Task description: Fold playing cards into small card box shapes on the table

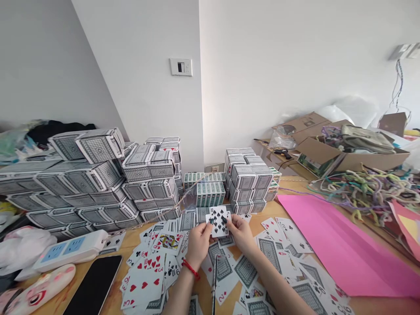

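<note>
Both my hands hold a few playing cards (218, 223) face up above the middle of the table, a ten of spades on top. My left hand (198, 243), with a red bracelet at the wrist, pinches the left edge. On the right edge, my right hand (241, 232) closes with its thumb on the face. Beneath lie scattered face-down cards (246, 271) and a thin dark strip (215, 280) whose kind I cannot tell. To the left is a heap of face-up cards (144, 284), with a three of hearts on top.
Blocks built from folded cards stand stacked at the left (98, 144) and behind my right hand (246, 175). Small green card boxes (210, 192) sit between them. A phone (95, 284) and a power strip (70, 249) lie left; pink paper (341, 245) and a cardboard box (364, 159) lie right.
</note>
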The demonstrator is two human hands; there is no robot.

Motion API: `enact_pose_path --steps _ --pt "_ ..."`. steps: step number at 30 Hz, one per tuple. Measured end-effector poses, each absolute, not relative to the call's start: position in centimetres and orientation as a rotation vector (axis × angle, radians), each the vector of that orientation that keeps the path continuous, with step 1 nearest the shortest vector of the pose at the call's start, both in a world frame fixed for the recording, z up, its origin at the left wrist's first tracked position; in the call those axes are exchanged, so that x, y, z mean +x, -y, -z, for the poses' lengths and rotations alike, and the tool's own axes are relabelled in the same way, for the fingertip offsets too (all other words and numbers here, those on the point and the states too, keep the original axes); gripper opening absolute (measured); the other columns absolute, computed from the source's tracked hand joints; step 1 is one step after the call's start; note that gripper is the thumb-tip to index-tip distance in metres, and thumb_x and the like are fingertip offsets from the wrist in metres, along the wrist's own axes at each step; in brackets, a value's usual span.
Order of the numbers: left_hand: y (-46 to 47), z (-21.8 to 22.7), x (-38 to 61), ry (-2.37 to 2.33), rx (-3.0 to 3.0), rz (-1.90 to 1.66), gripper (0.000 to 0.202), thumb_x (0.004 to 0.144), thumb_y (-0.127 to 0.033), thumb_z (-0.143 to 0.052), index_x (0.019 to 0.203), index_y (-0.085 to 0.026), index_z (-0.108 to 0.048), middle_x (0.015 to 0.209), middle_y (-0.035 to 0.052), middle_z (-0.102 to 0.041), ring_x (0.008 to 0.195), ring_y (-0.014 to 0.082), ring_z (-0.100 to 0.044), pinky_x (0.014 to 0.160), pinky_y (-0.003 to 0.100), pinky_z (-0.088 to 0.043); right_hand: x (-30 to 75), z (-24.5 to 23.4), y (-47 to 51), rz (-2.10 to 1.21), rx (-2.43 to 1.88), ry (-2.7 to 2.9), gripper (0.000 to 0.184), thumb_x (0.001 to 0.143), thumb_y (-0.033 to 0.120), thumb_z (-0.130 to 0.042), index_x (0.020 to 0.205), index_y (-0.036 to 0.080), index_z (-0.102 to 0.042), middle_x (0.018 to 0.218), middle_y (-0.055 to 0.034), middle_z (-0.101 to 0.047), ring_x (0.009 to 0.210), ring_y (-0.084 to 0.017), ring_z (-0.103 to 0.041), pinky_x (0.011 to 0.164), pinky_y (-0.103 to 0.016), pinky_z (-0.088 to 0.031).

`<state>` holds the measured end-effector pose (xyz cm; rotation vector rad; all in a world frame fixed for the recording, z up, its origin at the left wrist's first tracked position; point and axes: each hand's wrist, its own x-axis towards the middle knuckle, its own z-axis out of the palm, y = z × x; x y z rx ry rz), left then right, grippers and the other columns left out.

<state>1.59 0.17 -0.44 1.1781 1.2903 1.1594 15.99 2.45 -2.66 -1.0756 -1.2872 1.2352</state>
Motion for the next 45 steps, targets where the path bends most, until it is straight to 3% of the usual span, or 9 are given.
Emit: enact_pose_path --steps 4,10,17,24,30,45 --pt "-0.2 0.3 1.4 -1.405 1.333 -1.243 0.030 0.072 -0.040 -0.051 0.055 -0.016 -0.051 0.048 -0.0030 -0.046 0.048 0.0118 -0.049 0.046 0.021 -0.041 15.9 2.4 -2.4 -1.219 -1.090 1.301 0.035 0.073 0.051 -0.049 0.073 0.016 -0.051 0.059 0.0005 -0.050 0.053 -0.013 -0.044 0.048 -0.023 -0.036" --pt "-0.2 -0.5 0.8 -1.421 1.289 -1.306 0.030 0.072 -0.038 -0.051 0.087 -0.015 -0.062 0.071 0.0053 -0.064 0.067 0.0187 -0.059 0.057 0.026 -0.045 15.6 1.5 -2.0 -1.219 -1.145 1.336 0.039 0.069 0.056 -0.051 0.066 0.017 -0.050 0.054 0.0006 -0.049 0.049 -0.012 -0.043 0.046 -0.023 -0.036" --pt "-0.3 -0.4 0.7 -1.379 1.139 -1.306 0.031 0.068 -0.037 -0.058 0.089 -0.015 -0.064 0.082 0.0076 -0.067 0.076 0.0211 -0.061 0.065 0.029 -0.047 15.5 1.5 -2.0 -1.230 -1.207 1.296 0.043 0.064 0.059 -0.053 0.067 0.016 -0.054 0.051 -0.0002 -0.052 0.046 -0.013 -0.046 0.041 -0.023 -0.033" --pt "-0.5 -0.4 0.0 -0.899 0.775 -1.192 0.031 0.069 -0.036 -0.059 0.091 -0.015 -0.062 0.089 0.0101 -0.066 0.079 0.0201 -0.061 0.071 0.033 -0.049 15.9 1.0 -2.1 -1.378 -1.085 1.162 0.040 0.065 0.054 -0.057 0.072 0.015 -0.055 0.055 -0.0012 -0.056 0.051 -0.015 -0.051 0.047 -0.024 -0.038" --pt "-0.3 -1.1 0.2 -0.877 0.815 -1.102 0.032 0.070 -0.039 -0.057 0.091 -0.015 -0.062 0.094 0.0107 -0.065 0.087 0.0218 -0.060 0.072 0.032 -0.049 16.1 0.7 -1.9 -1.433 -0.999 1.133 0.036 0.065 0.050 -0.060 0.072 0.015 -0.054 0.057 -0.0008 -0.057 0.051 -0.013 -0.051 0.049 -0.025 -0.039" --pt "0.0 -1.6 0.4 -0.882 0.877 -1.022 0.036 0.072 -0.041 -0.055 0.096 -0.016 -0.062 0.094 0.0096 -0.065 0.083 0.0207 -0.061 0.070 0.031 -0.049 16.1 1.6 -2.0 -1.311 -1.153 1.249 0.044 0.060 0.060 -0.056 0.066 0.017 -0.054 0.051 -0.0010 -0.055 0.048 -0.015 -0.050 0.040 -0.023 -0.035"
